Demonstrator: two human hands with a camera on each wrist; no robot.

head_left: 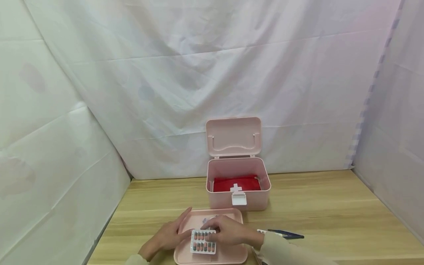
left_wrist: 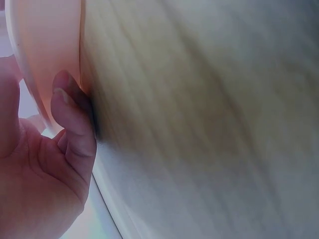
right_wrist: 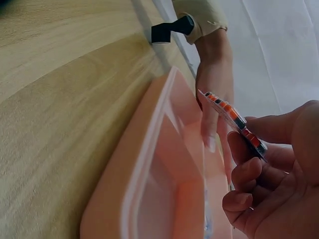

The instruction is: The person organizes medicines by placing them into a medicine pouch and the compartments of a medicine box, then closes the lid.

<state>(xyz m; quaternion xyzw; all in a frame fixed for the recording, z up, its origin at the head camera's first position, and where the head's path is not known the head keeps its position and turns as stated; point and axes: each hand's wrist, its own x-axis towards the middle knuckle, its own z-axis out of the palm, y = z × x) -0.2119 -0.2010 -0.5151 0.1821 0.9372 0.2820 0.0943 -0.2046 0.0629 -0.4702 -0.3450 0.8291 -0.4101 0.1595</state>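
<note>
A blister pack (head_left: 199, 247) of red-and-dark capsules is pinched between the thumb and fingers of my right hand (head_left: 226, 231). In the right wrist view the pack (right_wrist: 234, 119) appears almost edge-on, tilted above a pink tray (right_wrist: 144, 164) with a dividing wall. My left hand (head_left: 167, 235) holds the left side of this tray, its thumb over the rim and other fingers along the outside. The left wrist view has its fingers (left_wrist: 72, 117) against the tray's outer wall (left_wrist: 52, 40). Small clear items (head_left: 204, 221) in the tray are partly covered by my right hand.
Behind the tray stands a pink first-aid box (head_left: 218, 200) with its lid (head_left: 233, 136) raised and a red pouch (head_left: 222, 185) inside. Right of the tray, a dark blue pointed tool (head_left: 288, 234) lies partly behind my right sleeve (head_left: 281, 250). White cloth (head_left: 172, 92) surrounds the table.
</note>
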